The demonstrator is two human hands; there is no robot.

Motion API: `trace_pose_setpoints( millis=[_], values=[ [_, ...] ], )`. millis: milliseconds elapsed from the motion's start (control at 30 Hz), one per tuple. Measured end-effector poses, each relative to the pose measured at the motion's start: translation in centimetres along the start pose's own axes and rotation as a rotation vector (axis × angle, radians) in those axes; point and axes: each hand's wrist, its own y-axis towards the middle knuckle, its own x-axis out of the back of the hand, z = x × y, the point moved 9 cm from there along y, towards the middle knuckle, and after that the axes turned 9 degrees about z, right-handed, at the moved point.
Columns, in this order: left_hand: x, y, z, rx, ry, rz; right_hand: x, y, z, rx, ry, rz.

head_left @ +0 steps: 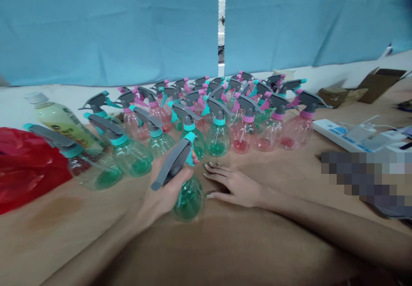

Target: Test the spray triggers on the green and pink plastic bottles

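Note:
My left hand (169, 189) is closed around the neck of a green spray bottle (189, 202) with a grey and teal trigger head. A finger shows by the teal trigger. The bottle stands close in front of me, and the hand hides part of it. My right hand (236, 185) lies on the wooden table (257, 234), palm down with fingers outstretched, just right of that bottle and holding nothing. Beyond both hands are several more spray bottles, among them a green one (219, 138) and a pink one (243, 135).
At the left lie a red plastic bag (28, 165) and a large labelled drink bottle (64, 120). To the right are a white power strip (334, 133) with plugs, a partly blurred dark object (357, 178) and a cardboard box (381, 84). A blue cloth (128, 28) hangs behind.

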Motion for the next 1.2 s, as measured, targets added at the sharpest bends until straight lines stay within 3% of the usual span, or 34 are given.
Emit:
trace_pose_setpoints(
  millis=[133, 500, 867, 1067, 1200],
  values=[
    [0.0, 0.0, 0.3, 0.016, 0.009, 0.009, 0.0, 0.0, 0.0, -0.005, 0.011, -0.001],
    [-0.4, 0.1, -1.2, -0.026, 0.070, 0.020, -0.1, 0.0, 0.0, 0.003, 0.002, 0.000],
    [0.6, -0.2, 0.2, 0.102, 0.256, -0.078, 0.0, 0.1, 0.1, -0.007, -0.006, 0.005],
    [0.3, -0.8, 0.4, 0.165, 0.313, -0.028, 0.2, 0.0, 0.1, -0.001, 0.017, -0.024],
    [0.1, -1.1, 0.4, 0.046, 0.326, 0.054, 0.3, 0.0, 0.2, 0.009, 0.041, -0.025]
  ],
)
